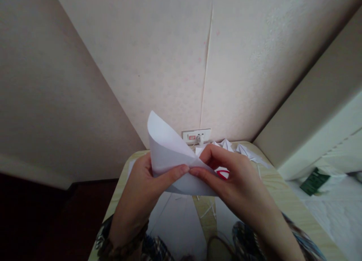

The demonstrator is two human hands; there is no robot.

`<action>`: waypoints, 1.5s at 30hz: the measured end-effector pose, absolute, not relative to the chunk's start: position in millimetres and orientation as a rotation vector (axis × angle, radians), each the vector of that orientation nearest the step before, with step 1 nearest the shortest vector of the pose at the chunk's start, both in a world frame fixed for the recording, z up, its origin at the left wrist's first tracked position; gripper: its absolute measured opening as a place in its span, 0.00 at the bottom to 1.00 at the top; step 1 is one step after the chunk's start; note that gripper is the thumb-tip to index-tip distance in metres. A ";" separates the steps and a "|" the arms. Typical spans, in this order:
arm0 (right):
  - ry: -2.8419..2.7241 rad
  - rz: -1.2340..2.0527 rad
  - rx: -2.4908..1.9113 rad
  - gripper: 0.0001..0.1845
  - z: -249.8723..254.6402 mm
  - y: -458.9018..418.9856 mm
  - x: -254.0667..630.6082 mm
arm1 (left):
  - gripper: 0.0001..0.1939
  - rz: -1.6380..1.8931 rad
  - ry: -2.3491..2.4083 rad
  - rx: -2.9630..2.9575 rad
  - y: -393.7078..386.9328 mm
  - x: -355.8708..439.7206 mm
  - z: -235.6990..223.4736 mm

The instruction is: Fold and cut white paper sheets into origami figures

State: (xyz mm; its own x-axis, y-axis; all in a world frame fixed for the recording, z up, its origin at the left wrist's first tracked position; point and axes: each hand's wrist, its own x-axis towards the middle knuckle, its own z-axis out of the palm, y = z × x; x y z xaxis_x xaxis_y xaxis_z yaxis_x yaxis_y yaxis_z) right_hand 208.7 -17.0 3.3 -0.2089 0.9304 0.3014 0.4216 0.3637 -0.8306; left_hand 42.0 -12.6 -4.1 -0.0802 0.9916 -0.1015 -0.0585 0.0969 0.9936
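Note:
A sheet of white paper (169, 155) is held up over the table, bent over on itself so that its upper left side curls into a loose roll. My left hand (149, 178) grips it from the left, thumb flat on the near face and fingers hidden behind. From the right, my right hand (226, 174) pinches the same sheet between thumb and fingers. The two thumb tips nearly meet at the middle of the paper. Something with a red edge (223, 174), partly covered by my right hand, shows behind it; I cannot make out what it is.
Folded white paper pieces (244, 151) lie at the back right of the wooden table (274, 181). Flat white sheets (181, 223) and thin paper strips (209, 210) are nearer me. A plug sits in the wall socket (196, 135) behind. Off to the right is a green packet (314, 181).

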 end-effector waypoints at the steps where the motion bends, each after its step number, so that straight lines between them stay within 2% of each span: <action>1: -1.799 0.762 -1.194 0.13 3.4 -16.6 208.1 | 0.11 1.238 1.280 1.043 -12.8 43.6 -4.6; 7: -1.786 0.818 -1.159 0.13 2.7 -15.0 208.2 | 0.13 1.285 1.316 1.059 -12.6 44.7 -4.8; 11: -1.648 0.873 -1.041 0.04 2.2 -16.6 209.3 | 0.14 1.305 1.374 1.134 -14.3 45.8 -3.0; 14: -1.526 0.805 -0.982 0.08 2.1 -16.8 208.9 | 0.16 1.331 1.415 1.237 -16.6 48.4 -3.2; 17: -1.555 0.750 -0.955 0.04 2.5 -15.6 208.0 | 0.17 1.303 1.421 1.333 -18.2 50.9 -3.2; 22: -1.569 0.799 -0.993 0.07 3.6 -14.1 207.5 | 0.21 1.204 1.401 1.410 -18.2 51.3 -2.4; 29: -1.580 0.896 -1.006 0.07 3.9 -13.2 210.8 | 0.17 1.141 1.296 1.502 -16.3 46.6 -1.7; 36: -1.653 0.959 -1.004 0.06 4.2 -11.2 217.7 | 0.23 1.075 1.278 1.454 -15.9 45.0 1.4; 45: -1.705 0.910 -1.042 0.05 7.5 -14.4 222.2 | 0.23 1.059 1.327 1.374 -18.7 48.6 9.2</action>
State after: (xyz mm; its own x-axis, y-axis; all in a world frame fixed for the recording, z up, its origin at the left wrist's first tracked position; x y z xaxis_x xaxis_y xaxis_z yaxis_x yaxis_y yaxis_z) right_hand 222.2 -14.4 7.5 -0.2282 0.9202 0.3179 0.2479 0.3707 -0.8951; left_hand 48.6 -18.7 9.2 0.0481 0.9987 -0.0158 0.2058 0.0056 0.9786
